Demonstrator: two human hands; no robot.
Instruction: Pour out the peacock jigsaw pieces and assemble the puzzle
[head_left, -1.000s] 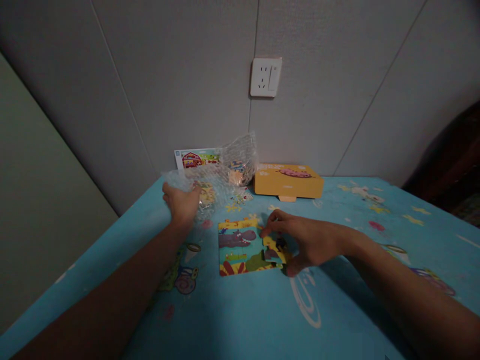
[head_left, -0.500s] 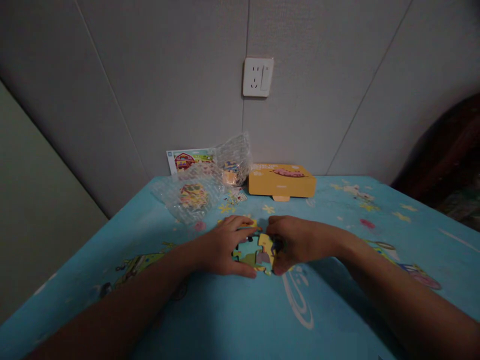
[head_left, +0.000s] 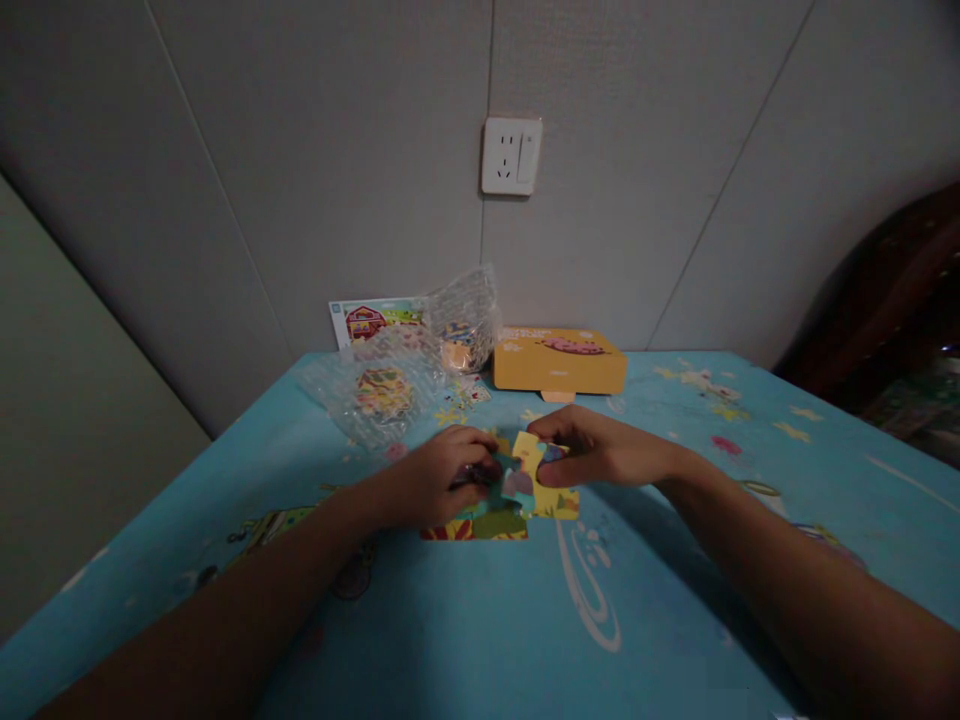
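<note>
Joined jigsaw puzzle pieces (head_left: 501, 524) in yellow, green and teal lie in the middle of the table, between my hands. My right hand (head_left: 604, 450) pinches a yellow section of puzzle pieces (head_left: 526, 450), thumb on top, its edge tilted up. My left hand (head_left: 446, 478) is at the left side of the puzzle with fingers curled and thumb bent, gripping pieces there. Its fingers cover part of the picture, so exactly how the two sections meet is hidden.
Behind the hands stand an orange box (head_left: 559, 362), a bubble-wrap bag with pieces (head_left: 461, 335) and another bubble-wrap bag (head_left: 382, 390). A picture card (head_left: 352, 320) leans against the wall, below a white socket (head_left: 511, 156). A blue patterned cloth (head_left: 450, 630) covers the table.
My right hand has risen slightly, tilting up the yellow right section. The left hand's fingers, spread over the puzzle before, have curled in. More of the puzzle's lower edge shows.
</note>
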